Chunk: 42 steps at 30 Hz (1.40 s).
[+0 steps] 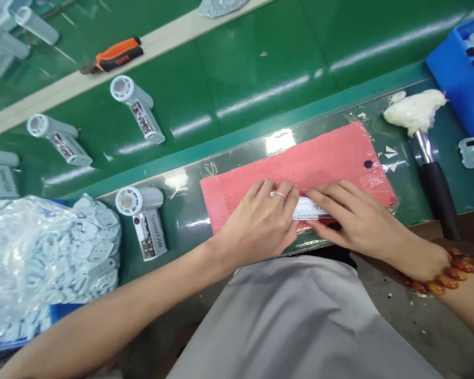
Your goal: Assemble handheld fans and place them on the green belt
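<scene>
A light-coloured handheld fan with lettering on its side lies on a red cloth pad at the bench's front edge. My left hand, with a ring on one finger, is closed over its left end and hides that part. At the other end, the thumb and fingers of my right hand grip the fan. Left of the pad stands another handheld fan, marked "Speed FAN", its circuit board exposed.
More open-sided fans lie on the green conveyor belt behind. Pliers rest on the far rail. A bag of pale plastic parts sits left; a hammer with a wrapped head and a blue bin are right.
</scene>
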Available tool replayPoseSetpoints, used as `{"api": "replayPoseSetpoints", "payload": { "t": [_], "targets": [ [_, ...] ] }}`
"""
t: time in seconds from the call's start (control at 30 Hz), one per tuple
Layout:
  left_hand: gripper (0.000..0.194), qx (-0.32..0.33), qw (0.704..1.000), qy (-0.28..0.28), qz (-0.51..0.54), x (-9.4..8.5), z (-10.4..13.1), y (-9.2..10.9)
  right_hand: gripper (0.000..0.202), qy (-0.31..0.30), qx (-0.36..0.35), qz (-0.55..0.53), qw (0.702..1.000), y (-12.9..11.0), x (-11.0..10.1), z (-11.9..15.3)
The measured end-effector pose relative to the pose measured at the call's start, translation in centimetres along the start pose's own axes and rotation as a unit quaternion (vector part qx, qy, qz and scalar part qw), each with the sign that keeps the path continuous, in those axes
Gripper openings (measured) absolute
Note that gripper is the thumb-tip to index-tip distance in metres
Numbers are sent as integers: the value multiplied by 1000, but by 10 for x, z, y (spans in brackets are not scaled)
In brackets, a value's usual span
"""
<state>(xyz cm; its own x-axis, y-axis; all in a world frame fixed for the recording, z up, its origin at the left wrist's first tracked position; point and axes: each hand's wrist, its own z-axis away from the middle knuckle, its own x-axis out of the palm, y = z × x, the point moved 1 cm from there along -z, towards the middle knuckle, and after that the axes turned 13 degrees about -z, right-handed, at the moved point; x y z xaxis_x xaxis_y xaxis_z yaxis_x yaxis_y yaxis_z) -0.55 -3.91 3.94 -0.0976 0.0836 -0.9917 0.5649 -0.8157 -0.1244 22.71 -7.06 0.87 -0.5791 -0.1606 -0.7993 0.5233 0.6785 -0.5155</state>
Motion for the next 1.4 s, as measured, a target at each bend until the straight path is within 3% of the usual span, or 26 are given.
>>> {"api": "replayPoseSetpoints", "payload": {
  "t": [0.13,0.27,0.67,1.07,1.4],
  "targets": [
    [56,34,999,-2,-33,0,-3,-2,44,-19,-17,9,1000,2,-1,0],
    [49,79,996,6,-43,0,-8,-4,43,-14,-31,9,999,7,-2,0],
    [42,104,993,33,-40,4,-11,-11,50,28,-82,20,996,16,12,2],
    [47,107,991,79,8,10,-9,-15,59,7,8,66,998,-3,23,10],
    [43,104,989,104,33,17,-6,-15,50,54,88,151,983,-24,40,7]
  ]
}}
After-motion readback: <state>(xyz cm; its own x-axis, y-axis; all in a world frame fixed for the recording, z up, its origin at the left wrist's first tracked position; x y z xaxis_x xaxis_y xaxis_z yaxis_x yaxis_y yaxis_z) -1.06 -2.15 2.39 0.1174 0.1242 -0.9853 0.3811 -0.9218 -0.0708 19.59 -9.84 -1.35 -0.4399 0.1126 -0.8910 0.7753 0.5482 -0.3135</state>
